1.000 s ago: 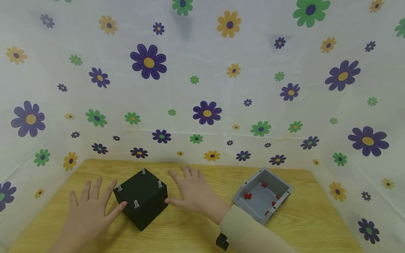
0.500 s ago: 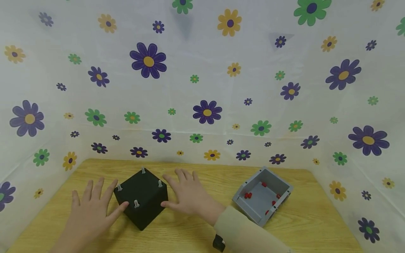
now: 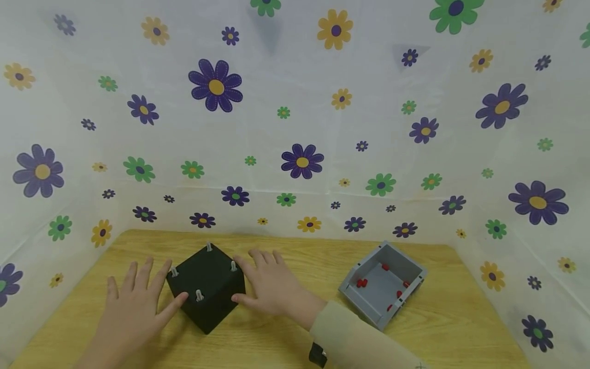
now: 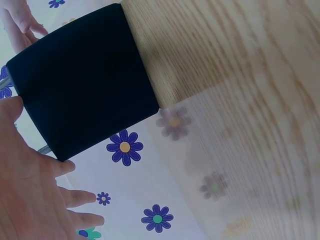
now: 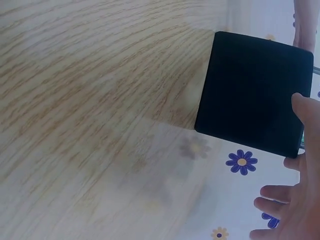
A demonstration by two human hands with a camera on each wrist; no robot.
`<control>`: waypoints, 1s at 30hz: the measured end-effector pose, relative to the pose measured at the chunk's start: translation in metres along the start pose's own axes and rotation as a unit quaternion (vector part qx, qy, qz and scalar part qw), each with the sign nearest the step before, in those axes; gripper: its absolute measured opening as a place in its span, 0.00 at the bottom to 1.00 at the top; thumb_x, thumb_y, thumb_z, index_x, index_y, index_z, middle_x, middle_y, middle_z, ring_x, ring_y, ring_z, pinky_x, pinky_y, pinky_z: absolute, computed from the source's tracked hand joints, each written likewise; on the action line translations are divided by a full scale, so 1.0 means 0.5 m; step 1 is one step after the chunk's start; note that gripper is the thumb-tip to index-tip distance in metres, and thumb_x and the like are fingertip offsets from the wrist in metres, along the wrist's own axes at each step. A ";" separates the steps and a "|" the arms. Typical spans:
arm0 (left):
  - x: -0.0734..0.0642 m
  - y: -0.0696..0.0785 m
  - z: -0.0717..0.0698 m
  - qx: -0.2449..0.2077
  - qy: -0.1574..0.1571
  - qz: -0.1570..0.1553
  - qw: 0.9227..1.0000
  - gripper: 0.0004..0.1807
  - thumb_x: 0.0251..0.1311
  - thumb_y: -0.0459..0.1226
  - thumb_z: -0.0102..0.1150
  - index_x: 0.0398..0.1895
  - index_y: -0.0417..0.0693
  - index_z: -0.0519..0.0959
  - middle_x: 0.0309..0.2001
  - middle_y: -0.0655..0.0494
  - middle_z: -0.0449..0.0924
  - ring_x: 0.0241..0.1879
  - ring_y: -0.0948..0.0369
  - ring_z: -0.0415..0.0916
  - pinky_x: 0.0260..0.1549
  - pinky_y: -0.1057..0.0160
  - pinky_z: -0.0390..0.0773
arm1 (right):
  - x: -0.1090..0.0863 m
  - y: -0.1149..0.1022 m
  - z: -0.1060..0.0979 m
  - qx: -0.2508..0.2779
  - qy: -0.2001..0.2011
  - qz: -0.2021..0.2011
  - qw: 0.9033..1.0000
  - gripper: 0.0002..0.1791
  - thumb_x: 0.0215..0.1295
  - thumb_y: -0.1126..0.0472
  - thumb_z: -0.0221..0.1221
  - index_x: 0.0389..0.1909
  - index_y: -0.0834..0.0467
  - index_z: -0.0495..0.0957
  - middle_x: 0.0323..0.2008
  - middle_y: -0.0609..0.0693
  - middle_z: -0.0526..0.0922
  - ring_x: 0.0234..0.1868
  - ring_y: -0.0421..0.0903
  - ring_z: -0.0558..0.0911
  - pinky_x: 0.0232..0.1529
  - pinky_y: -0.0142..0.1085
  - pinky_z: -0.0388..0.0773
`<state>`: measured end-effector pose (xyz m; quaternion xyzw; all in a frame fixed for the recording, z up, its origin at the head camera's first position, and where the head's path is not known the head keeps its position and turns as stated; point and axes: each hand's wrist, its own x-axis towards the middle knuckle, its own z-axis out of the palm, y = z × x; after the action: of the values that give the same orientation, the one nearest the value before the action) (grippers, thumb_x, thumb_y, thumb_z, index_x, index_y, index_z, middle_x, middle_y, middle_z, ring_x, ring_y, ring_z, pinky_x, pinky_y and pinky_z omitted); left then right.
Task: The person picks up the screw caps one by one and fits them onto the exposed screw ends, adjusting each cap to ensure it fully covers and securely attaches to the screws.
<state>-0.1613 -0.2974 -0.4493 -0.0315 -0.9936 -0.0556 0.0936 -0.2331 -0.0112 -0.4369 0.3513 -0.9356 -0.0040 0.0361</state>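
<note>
A black box (image 3: 205, 274) stands on the table with a corner toward me, several small grey pegs (image 3: 199, 295) upright near the corners of its top. My left hand (image 3: 131, 312) is spread at the box's left side, its thumb and index finger at the faces around the left corner. On the other side, my right hand (image 3: 272, 287) has its fingers extended, thumb and index finger right at the right corner. In the left wrist view, the left thumb (image 4: 11, 107) overlaps the box's dark side (image 4: 90, 85). The right wrist view shows the right thumb (image 5: 300, 105) against another side (image 5: 255, 95).
To the right, a grey open bin (image 3: 401, 259) holds several small red pieces (image 3: 361, 283). The wood-grain table (image 3: 286, 348) ends at a white flowered cloth (image 3: 295, 128) that surrounds it at the back and sides.
My right hand has moved left, closing the gap to the black box. The left hand has shifted only slightly, and the box and bin have stayed in place.
</note>
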 end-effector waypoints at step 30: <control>0.008 0.022 -0.001 -0.006 0.010 0.053 0.999 0.44 0.77 0.59 0.52 0.73 0.25 0.66 0.65 0.24 0.73 0.67 0.27 0.70 0.68 0.28 0.68 | -0.010 -0.008 -0.017 -0.059 0.031 -0.047 0.997 0.41 0.81 0.30 0.42 0.77 0.56 0.67 0.73 0.49 0.75 0.73 0.45 0.74 0.78 0.38 0.68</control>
<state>-0.1644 -0.2865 -0.4470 -0.0839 -0.9891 -0.0570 0.1064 -0.2262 -0.0109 -0.4291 0.3917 -0.9147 -0.0502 0.0856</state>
